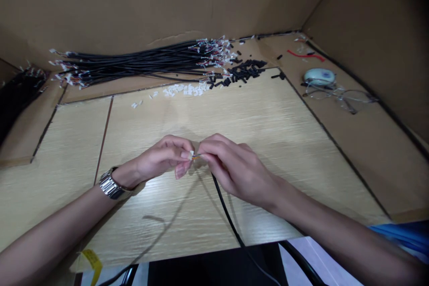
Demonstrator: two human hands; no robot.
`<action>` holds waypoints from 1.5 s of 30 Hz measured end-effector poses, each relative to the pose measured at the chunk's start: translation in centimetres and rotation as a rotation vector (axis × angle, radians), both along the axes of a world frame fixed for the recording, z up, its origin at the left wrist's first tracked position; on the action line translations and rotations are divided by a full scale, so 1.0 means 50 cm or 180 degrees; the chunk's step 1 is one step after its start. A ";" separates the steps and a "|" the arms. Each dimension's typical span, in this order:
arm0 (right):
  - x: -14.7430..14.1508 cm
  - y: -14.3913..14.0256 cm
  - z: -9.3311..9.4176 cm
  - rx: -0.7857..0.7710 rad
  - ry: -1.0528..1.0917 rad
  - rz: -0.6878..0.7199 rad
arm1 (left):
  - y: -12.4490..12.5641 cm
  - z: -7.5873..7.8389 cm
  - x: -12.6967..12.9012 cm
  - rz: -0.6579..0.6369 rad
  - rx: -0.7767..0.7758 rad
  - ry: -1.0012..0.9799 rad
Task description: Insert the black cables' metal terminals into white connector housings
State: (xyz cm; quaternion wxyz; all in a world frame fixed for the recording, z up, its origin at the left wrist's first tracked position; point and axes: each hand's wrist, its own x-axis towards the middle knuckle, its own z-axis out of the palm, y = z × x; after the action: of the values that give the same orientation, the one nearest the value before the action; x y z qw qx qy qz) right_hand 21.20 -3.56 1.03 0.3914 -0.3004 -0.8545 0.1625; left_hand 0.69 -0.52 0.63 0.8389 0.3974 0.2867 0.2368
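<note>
Bare forearms, no sleeves — a silver metal-link wristwatch (111,184) on the left wrist.

Eyeglasses (348,96) beside pale oval case (319,76); red strip (305,56) behind.

We've got both hands meeting over the wooden table (268,116). Our left hand (161,158) pinches a tiny white connector (191,154), and our right hand (234,167) holds the black cable (228,214) right at its end, where thin coloured wires poke out toward the connector. The cable runs back off the near edge. There's a metal watch (110,184) on the left wrist. Further back lie a bundle of black cables (134,62), loose white connectors (184,90) and short black tube pieces (244,71). Glasses (348,97) sit off to the right, on cardboard.
</note>
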 end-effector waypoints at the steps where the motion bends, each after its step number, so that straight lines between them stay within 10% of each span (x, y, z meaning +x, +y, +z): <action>1: 0.000 0.000 0.000 0.0005 -0.0027 0.0000 | 0.000 -0.001 0.000 -0.0001 0.0004 -0.0002; 22: 0.010 0.002 0.000 0.0614 -0.0635 -0.0126 | 0.006 0.011 0.000 -0.0118 -0.0120 0.0203; 45: 0.004 0.009 -0.010 0.0182 -0.0251 -0.0262 | 0.006 0.005 0.006 0.0037 -0.0050 0.0070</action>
State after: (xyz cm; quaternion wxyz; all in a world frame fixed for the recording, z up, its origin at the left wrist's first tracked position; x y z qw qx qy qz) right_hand 21.38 -3.10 0.52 0.3722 -0.3301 -0.8605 0.1098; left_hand 0.98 -0.24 0.86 0.8374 0.3917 0.3000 0.2351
